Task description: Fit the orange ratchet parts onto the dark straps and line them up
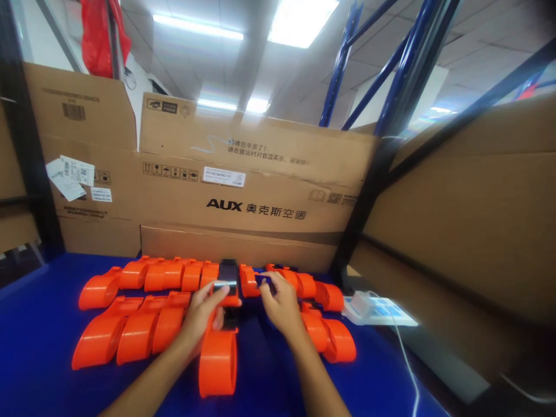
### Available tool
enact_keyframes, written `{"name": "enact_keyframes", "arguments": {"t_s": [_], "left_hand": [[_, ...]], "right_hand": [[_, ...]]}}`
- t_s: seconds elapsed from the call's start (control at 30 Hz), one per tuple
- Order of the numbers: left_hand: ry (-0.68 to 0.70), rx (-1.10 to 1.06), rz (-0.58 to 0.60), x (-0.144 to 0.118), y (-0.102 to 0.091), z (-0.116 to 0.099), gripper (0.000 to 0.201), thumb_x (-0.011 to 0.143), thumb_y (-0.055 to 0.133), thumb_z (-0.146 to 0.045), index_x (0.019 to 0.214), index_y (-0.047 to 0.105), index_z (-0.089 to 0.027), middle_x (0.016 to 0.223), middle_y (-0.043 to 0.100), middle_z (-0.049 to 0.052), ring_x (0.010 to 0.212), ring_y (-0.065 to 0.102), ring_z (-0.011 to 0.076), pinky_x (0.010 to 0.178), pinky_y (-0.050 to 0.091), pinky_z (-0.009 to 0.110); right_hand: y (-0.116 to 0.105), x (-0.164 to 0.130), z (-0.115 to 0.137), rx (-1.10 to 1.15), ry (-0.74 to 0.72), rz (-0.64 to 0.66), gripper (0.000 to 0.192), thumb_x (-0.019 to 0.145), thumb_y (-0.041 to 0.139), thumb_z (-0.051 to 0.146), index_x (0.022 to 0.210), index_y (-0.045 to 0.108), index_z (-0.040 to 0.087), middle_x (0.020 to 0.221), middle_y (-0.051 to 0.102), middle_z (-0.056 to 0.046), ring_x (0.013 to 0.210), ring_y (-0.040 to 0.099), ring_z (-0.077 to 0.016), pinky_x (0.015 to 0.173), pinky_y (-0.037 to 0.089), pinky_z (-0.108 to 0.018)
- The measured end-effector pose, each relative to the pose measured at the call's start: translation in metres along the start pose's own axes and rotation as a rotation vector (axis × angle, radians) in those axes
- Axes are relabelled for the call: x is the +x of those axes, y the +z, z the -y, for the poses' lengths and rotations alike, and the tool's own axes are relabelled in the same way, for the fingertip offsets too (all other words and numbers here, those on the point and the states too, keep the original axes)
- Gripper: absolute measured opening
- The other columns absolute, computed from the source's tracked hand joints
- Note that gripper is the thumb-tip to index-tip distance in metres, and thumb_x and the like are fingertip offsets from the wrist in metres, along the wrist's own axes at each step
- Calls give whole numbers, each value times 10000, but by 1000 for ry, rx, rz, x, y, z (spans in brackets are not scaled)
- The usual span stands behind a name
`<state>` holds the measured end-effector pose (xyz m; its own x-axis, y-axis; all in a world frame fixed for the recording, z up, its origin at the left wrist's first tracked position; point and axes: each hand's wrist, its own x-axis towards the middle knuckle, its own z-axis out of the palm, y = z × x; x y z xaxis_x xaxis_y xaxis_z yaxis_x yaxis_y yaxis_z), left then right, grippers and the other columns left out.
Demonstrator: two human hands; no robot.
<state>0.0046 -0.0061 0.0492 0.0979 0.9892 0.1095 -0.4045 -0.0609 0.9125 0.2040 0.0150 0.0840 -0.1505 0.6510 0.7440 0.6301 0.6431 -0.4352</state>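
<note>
The left hand (207,308) grips an orange piece (231,302), probably light, stiff plastic, best held by its sides; the right hand (280,302) pinches a small dark piece (262,280), likely slippery.

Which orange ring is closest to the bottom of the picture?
The lone orange ring at bottom middle, between the left forearm and right forearm. All other rings sit higher up in the picture.

Rings (98,341) lie in rows on the table (35,313), cardboard (174,202) behind, a power strip (402,315) right.
</note>
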Motion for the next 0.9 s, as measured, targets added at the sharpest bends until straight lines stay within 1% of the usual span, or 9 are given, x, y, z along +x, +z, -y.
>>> {"name": "enact_keyframes", "arguments": {"t_s": [0.1, 0.23, 0.4, 0.5, 0.57, 0.63, 0.73, 0.83, 0.9], "left_hand": [[15, -25, -11, -1, 0, 1, 389, 745, 732, -529, 842, 617, -170, 468, 644, 14, 281, 353, 64, 392, 345, 217], [15, -35, -21, -2, -1, 2, 389, 755, 721, -531, 859, 622, -169, 462, 644, 15, 282, 353, 65, 388, 340, 215], [-21, -55, -35, 1, 0, 2, 385, 719, 760, -496, 843, 609, -164, 643, 741, 70, 279, 371, 53, 363, 319, 214], [-47, -55, -33, 2, 1, 3, 394, 715, 766, -494, 850, 609, -159, 705, 758, 91, 280, 378, 47, 358, 321, 213], [-54, -42, -38, 2, 1, 4, 403, 718, 766, -504, 864, 616, -159, 664, 742, 74, 278, 377, 48, 356, 323, 211], [-51, -24, -49, 1, 2, 5, 411, 720, 763, -518, 871, 629, -160, 552, 685, 27, 275, 377, 55, 352, 316, 206], [-32, -5, -58, -2, 3, 6, 418, 716, 758, -542, 858, 652, -164, 428, 549, -50, 274, 381, 63, 343, 299, 196], [-28, 14, -33, -3, 3, 4, 422, 714, 752, -559, 836, 655, -167, 421, 502, -72, 275, 375, 59, 332, 276, 188], [-30, 40, -16, -3, 2, 2, 427, 724, 742, -567, 853, 658, -168, 408, 494, -73, 275, 371, 62, 336, 274, 189]], "right_hand": [[-3, -1, -8, -166, 25, 135, 136, 804, 532, 124, 820, 647, 194, 787, 663, -46, 767, 607, -208, 690, 457, -289], [-1, -11, -15, -280, 36, 298, 166, 714, 569, 56, 745, 635, 205, 747, 649, -40, 735, 606, -202, 651, 434, -274], [-1, -16, -15, -281, -37, 290, 269, 638, 564, -16, 757, 649, 210, 776, 659, -49, 785, 605, -217, 665, 445, -281], [-2, -9, -8, -208, -49, 249, 244, 693, 567, 13, 803, 667, 206, 835, 673, -51, 839, 606, -225, 752, 476, -317], [-3, -4, 2, -93, -57, 195, 206, 793, 564, 77, 897, 684, 208, 903, 687, -53, 887, 614, -225, 825, 488, -351], [-4, -2, 13, 55, -90, 162, 235, 883, 549, 145, 1065, 679, 218, 1013, 691, -64, 959, 621, -222, 889, 487, -374], [-3, -2, 29, 184, -166, 210, 334, 920, 576, 213, 1249, 625, 254, 1140, 660, -73, 1047, 612, -220, 933, 487, -387], [0, -5, 37, 192, -203, 276, 328, 907, 615, 230, 1232, 648, 270, 1143, 645, -70, 1053, 611, -219, 915, 505, -380], [1, -5, 36, 189, -200, 264, 280, 906, 619, 229, 1177, 679, 266, 1113, 650, -71, 1035, 615, -218, 904, 513, -377]]}}
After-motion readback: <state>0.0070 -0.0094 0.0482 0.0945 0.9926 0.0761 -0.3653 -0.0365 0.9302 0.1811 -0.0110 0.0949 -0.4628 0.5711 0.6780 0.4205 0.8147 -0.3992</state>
